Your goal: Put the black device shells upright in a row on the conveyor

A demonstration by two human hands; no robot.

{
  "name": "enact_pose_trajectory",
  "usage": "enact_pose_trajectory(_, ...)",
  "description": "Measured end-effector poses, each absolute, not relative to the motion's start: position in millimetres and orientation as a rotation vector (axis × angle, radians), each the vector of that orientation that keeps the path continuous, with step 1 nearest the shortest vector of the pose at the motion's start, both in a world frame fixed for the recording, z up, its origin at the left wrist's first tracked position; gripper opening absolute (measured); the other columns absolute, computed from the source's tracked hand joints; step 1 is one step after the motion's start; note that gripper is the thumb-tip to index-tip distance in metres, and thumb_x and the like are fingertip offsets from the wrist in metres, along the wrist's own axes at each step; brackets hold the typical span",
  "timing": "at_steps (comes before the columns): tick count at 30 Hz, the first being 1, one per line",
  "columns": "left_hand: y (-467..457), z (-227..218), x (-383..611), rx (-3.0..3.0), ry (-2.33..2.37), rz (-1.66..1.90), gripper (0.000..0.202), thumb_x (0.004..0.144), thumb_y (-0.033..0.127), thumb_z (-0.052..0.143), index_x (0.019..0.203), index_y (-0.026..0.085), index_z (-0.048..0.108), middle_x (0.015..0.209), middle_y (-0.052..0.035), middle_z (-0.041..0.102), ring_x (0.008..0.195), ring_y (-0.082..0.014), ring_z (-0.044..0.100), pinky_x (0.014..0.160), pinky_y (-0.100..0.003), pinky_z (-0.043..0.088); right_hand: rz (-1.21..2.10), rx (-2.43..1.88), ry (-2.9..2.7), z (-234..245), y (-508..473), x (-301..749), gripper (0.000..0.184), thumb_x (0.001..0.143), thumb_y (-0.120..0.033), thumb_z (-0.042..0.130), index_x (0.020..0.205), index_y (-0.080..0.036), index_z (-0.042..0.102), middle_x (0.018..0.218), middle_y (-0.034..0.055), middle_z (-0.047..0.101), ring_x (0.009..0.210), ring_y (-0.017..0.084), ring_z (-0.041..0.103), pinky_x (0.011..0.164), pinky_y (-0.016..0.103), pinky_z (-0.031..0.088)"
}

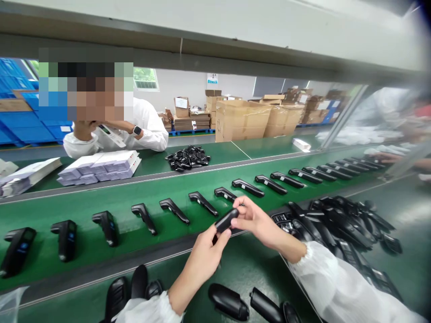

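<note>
Black part was in both hands, over the near edge of the belt. Left hand grasped its lower end between thumb and fingers; right hand pinched its upper end. Behind it, dark devices lay in a long row on the green belt. Loose casings rested on the near bench; a heap spread at right. Co-worker was across the belt, behind stacked boxes.
</note>
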State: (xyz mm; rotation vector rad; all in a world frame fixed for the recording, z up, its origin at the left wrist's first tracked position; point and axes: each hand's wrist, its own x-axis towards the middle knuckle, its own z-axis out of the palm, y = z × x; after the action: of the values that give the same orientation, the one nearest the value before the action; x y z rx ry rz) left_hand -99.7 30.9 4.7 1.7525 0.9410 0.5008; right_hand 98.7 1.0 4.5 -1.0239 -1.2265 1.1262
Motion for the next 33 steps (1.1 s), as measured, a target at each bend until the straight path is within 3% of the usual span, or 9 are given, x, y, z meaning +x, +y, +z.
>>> enact_pose_trajectory(4,28,11,-95,2.020,0.833,0.412,0.030,0.096,0.044,0.043,0.096,0.021,0.063,0.078,0.0002,0.060,0.067,-0.0183,0.056,0.063,-0.028,0.041,1.002,-1.181,-1.620,23,-23,102,0.034,0.085,-0.035,0.069,0.114,-0.027,0.053,0.099,0.0015,0.065,0.090,0.019,0.062,0.081,0.033,0.048)
enact_pose_trajectory(8,21,11,-95,2.246,0.802,0.300,0.024,0.095,0.036,0.044,0.088,0.022,0.062,0.086,-0.0027,0.064,0.080,-0.0223,0.058,0.074,-0.032,0.043,0.744,-1.349,-2.136,40,-23,119,0.015,0.088,-0.030,0.065,0.101,-0.025,0.069,0.096,0.0015,0.071,0.091,0.020,0.063,0.083,0.030,0.044)
enact_pose_trajectory(12,18,14,-101,2.125,0.944,0.316,0.031,0.090,0.042,0.051,0.115,0.024,0.053,0.110,-0.0054,0.058,0.097,-0.0241,0.058,0.088,-0.036,0.045,0.685,-1.561,-1.963,23,2,155,0.012,0.087,-0.029,0.063,0.096,-0.024,0.068,0.087,-0.0019,0.070,0.077,0.017,0.064,0.071,0.026,0.045)
enact_pose_trajectory(16,25,21,-113,1.908,1.004,0.204,0.039,0.089,0.035,0.047,0.128,0.029,0.045,0.123,-0.0047,0.050,0.112,-0.0238,0.055,0.097,-0.037,0.043,0.331,-1.968,-1.671,-19,29,192,0.016,0.086,-0.024,0.060,0.100,-0.021,0.068,0.094,0.0020,0.072,0.085,0.020,0.065,0.079,0.029,0.047)
enact_pose_trajectory(19,28,18,-120,1.919,0.943,0.264,0.034,0.089,0.028,0.041,0.122,0.029,0.050,0.118,-0.0031,0.051,0.103,-0.0202,0.057,0.091,-0.032,0.046,0.202,-2.085,-1.686,-45,36,202,0.033,0.087,-0.016,0.057,0.119,-0.017,0.063,0.113,0.0077,0.070,0.102,0.022,0.064,0.090,0.029,0.045)
enact_pose_trajectory(22,29,11,-122,1.975,0.910,0.332,0.025,0.091,0.034,0.043,0.110,0.027,0.058,0.109,-0.0023,0.056,0.086,-0.0186,0.058,0.080,-0.030,0.047,0.138,-2.145,-1.705,-56,37,204,0.045,0.087,-0.011,0.053,0.132,-0.013,0.055,0.120,0.0129,0.067,0.110,0.026,0.060,0.096,0.033,0.042)
enact_pose_trajectory(26,34,5,-116,1.871,0.995,0.434,0.026,0.087,0.040,0.053,0.104,0.024,0.064,0.103,-0.0026,0.064,0.077,-0.0193,0.058,0.073,-0.031,0.045,0.065,-2.204,-1.754,-57,40,207,0.033,0.092,-0.021,0.055,0.123,-0.012,0.061,0.110,0.0147,0.069,0.107,0.031,0.058,0.094,0.038,0.042)
enact_pose_trajectory(29,39,2,-110,1.758,1.039,0.513,0.027,0.081,0.042,0.062,0.099,0.022,0.066,0.097,-0.0033,0.067,0.085,-0.0229,0.060,0.077,-0.033,0.045,0.010,-2.241,-1.772,-57,45,206,0.025,0.095,-0.025,0.053,0.112,-0.011,0.064,0.103,0.0160,0.069,0.101,0.030,0.059,0.093,0.038,0.042)
enact_pose_trajectory(33,38,2,-102,1.559,1.038,0.615,0.027,0.077,0.046,0.067,0.082,0.021,0.058,0.078,0.0015,0.059,0.081,-0.0196,0.057,0.078,-0.031,0.044,-0.071,-2.302,-1.723,-55,48,204,0.023,0.096,-0.025,0.050,0.102,-0.008,0.065,0.101,0.0207,0.067,0.104,0.032,0.058,0.096,0.042,0.039)
